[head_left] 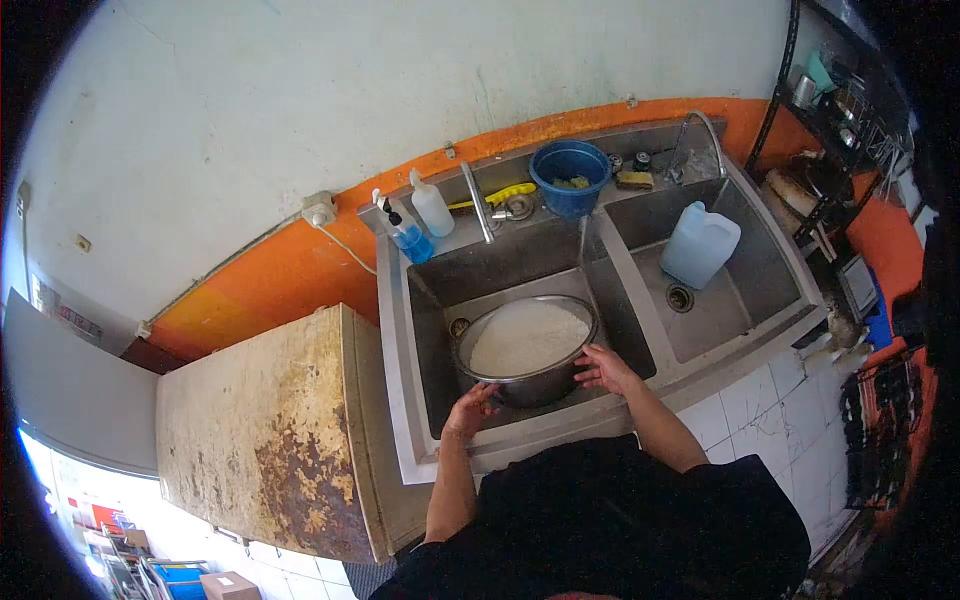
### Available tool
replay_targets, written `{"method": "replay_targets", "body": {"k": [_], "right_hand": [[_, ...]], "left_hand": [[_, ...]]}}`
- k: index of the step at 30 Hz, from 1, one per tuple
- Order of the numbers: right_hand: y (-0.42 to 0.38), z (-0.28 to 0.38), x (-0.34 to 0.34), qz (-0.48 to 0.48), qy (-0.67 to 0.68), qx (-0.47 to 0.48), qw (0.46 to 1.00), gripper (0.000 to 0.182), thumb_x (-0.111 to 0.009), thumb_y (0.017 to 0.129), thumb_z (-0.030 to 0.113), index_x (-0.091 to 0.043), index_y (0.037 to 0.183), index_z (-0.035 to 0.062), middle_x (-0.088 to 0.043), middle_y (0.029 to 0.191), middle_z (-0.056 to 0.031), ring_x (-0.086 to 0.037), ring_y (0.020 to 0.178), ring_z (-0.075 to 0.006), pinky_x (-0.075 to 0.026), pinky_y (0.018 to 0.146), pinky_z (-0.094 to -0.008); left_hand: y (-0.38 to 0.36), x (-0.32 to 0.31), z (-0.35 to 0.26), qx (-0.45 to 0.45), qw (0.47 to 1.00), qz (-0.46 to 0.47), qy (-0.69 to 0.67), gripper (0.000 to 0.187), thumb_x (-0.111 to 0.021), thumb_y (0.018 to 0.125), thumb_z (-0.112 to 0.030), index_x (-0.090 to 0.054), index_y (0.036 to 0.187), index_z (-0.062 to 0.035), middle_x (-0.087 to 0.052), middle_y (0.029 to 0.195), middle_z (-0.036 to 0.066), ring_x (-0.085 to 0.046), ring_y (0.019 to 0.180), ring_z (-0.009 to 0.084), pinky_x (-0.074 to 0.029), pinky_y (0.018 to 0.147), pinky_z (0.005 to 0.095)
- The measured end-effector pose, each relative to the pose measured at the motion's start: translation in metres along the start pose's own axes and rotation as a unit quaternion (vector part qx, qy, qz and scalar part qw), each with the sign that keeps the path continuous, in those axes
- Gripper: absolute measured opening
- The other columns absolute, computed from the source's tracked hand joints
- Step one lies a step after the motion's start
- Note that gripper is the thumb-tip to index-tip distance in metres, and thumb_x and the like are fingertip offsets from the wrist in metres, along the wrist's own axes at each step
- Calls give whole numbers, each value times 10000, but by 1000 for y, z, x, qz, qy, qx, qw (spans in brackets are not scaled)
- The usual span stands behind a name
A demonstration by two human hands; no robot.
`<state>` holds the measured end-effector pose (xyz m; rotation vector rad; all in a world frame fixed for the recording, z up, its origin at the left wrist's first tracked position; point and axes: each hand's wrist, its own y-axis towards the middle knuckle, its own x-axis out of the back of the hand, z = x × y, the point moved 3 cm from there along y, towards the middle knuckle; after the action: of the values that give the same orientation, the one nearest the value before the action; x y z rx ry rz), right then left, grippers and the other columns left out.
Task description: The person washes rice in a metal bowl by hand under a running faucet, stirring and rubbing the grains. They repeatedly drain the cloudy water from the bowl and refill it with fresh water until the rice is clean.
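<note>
A wide round metal bowl (540, 388) sits in the left basin of the steel sink. White, rice-like contents (530, 338) fill much of it. At the bowl's near left side is my left hand (471, 409), fingers stretched out just under the rim. My right hand (604, 370) is at the near right side, its fingers apart and the tips right at the rim. Neither hand is wrapped round the bowl. Above the basin, a metal tap (478, 205) points down behind the bowl.
A translucent jug (702, 245) stands in the right basin by its drain (679, 298). Along the back ledge are a blue bucket (570, 190), a sponge (634, 180), a yellow-handled tool (510, 193) and two pump bottles (432, 205). A worn cabinet (260, 430) is at left.
</note>
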<state>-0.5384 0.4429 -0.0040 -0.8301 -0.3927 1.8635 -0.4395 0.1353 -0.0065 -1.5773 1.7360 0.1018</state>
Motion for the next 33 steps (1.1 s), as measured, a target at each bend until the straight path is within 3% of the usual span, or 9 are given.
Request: {"method": "replay_targets", "body": {"k": [9, 24, 33], "right_hand": [[-1, 1, -1, 6, 7, -4, 1000, 480, -525, 842, 460, -413, 1173, 130, -503, 1090, -95, -616, 804, -241, -510, 642, -360], [0, 1, 0, 21, 9, -9, 1000, 443, -512, 856, 432, -404, 1174, 143, -516, 1069, -74, -615, 790, -229, -512, 614, -350], [0, 0, -2, 36, 5, -6, 999, 474, -513, 854, 442, -364, 1208, 165, -489, 1126, -89, -609, 788, -243, -507, 635, -372]], "left_hand": [[-6, -12, -8, -1, 1000, -9, 12, 748, -562, 698, -320, -302, 1334, -23, -431, 1308, 81, -506, 703, 127, -407, 834, 389], [-2, -4, -2, -25, 999, 14, -25, 748, -556, 692, -262, -288, 1334, 11, -421, 1321, 93, -523, 738, 166, -412, 802, 359], [1, -3, -2, -26, 997, 52, -44, 843, -589, 660, -282, -227, 1369, -2, -336, 1379, 86, -530, 756, 175, -420, 812, 346]]}}
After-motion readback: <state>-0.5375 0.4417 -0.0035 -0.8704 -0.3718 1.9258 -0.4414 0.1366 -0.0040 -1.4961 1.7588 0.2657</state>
